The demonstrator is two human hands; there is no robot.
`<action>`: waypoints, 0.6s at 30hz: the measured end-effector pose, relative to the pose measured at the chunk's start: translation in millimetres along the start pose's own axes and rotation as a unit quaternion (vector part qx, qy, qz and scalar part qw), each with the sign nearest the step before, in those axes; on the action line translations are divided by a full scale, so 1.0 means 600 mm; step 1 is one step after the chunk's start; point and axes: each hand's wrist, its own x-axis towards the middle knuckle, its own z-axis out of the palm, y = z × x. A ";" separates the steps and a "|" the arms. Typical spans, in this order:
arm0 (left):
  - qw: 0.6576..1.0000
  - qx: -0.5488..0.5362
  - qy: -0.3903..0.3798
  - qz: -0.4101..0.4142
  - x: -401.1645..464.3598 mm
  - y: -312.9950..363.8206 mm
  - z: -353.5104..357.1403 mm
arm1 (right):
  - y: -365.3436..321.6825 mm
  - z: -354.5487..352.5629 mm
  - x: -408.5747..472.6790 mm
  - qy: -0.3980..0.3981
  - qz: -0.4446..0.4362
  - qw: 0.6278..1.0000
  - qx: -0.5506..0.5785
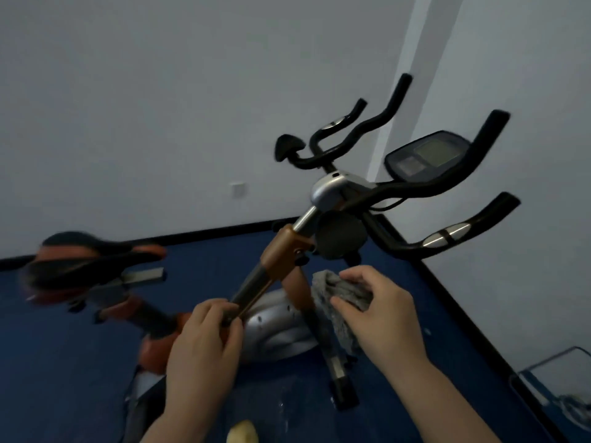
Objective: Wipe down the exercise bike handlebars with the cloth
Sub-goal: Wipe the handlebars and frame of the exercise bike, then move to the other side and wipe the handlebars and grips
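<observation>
Two pale grey walls [160, 91] meet in a corner, where a lighter vertical strip [399, 91] runs down. A small white wall plate [238, 189] sits on the wall left of that corner, low down. A black skirting [208, 235] lines the foot of both walls, above a dark blue floor [64, 362]. Right of the corner, near the skirting, stands a clear container [556, 388]. The light is dim.

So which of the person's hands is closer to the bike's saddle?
Left. The left hand grips the frame tube, just right of the saddle. The right hand, holding the cloth, sits farther right, beyond the frame.
</observation>
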 end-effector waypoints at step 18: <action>0.956 0.122 0.172 -0.206 -0.237 -0.328 -0.401 | -0.365 0.354 -0.193 -0.220 -0.205 0.953 0.029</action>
